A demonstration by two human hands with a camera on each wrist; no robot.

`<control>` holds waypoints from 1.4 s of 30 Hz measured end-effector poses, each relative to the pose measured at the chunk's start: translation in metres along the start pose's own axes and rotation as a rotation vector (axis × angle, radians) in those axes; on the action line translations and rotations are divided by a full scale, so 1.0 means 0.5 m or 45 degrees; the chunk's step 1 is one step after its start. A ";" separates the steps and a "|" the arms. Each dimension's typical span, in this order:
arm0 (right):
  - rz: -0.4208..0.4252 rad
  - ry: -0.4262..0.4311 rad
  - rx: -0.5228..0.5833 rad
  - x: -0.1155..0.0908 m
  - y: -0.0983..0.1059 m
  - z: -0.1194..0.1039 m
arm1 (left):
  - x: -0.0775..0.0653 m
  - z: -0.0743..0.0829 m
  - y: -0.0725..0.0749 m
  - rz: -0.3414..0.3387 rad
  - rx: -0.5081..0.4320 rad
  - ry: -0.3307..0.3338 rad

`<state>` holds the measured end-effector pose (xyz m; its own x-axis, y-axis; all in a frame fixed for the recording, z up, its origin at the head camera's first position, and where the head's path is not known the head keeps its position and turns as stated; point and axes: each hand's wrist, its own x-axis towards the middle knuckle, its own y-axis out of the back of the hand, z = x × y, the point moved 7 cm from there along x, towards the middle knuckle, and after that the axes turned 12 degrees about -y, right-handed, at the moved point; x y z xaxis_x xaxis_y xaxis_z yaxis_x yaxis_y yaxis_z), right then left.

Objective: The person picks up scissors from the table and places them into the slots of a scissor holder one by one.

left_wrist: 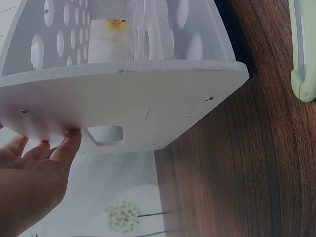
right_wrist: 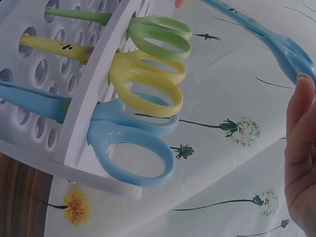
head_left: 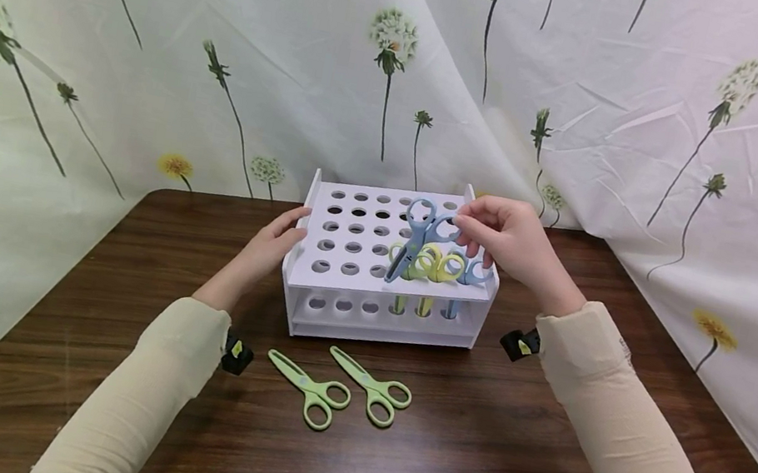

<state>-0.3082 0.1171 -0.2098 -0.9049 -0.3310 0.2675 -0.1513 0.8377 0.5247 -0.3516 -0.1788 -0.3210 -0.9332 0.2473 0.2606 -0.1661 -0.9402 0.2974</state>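
Note:
My right hand [head_left: 511, 239] pinches a pair of blue scissors [head_left: 412, 242] by one handle loop, holding it above the white rack [head_left: 333, 283] with the blade slanting down to the left. Green scissors [right_wrist: 160, 37], yellow scissors [right_wrist: 148, 84] and another blue pair [right_wrist: 133, 148] stand in a row in the rack's front holes, loops up and blades down. On the rack's left end panel [left_wrist: 133, 98] rest the fingertips of my left hand [head_left: 271, 243], with the fingers extended. The held scissors [right_wrist: 269, 39] show at the upper right of the right wrist view.
Two green scissors, one on the left [head_left: 310, 389] and one on the right [head_left: 371, 387], lie on the dark wooden table [head_left: 462, 454] in front of the rack. Behind the table hangs a white cloth [head_left: 291, 43] printed with dandelions.

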 end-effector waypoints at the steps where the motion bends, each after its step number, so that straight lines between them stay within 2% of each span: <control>1: 0.003 -0.001 0.000 0.002 -0.001 0.000 | 0.000 -0.001 0.000 0.003 0.003 -0.003; 12: 0.042 -0.070 -0.068 0.020 -0.018 0.000 | 0.001 -0.001 -0.001 0.001 0.006 -0.003; 19: 0.023 -0.130 -0.089 0.031 -0.034 0.010 | 0.003 -0.007 -0.002 -0.005 0.010 0.008; 36: -0.036 -0.147 -0.183 0.045 -0.083 0.023 | 0.003 -0.008 0.001 0.001 0.017 -0.001; 42: -0.048 -0.123 -0.229 0.051 -0.102 0.027 | 0.005 -0.007 0.002 -0.003 0.024 -0.011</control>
<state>-0.3289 0.0716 -0.2406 -0.9352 -0.3103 0.1708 -0.1203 0.7318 0.6708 -0.3551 -0.1798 -0.3233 -0.9301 0.2514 0.2678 -0.1621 -0.9352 0.3149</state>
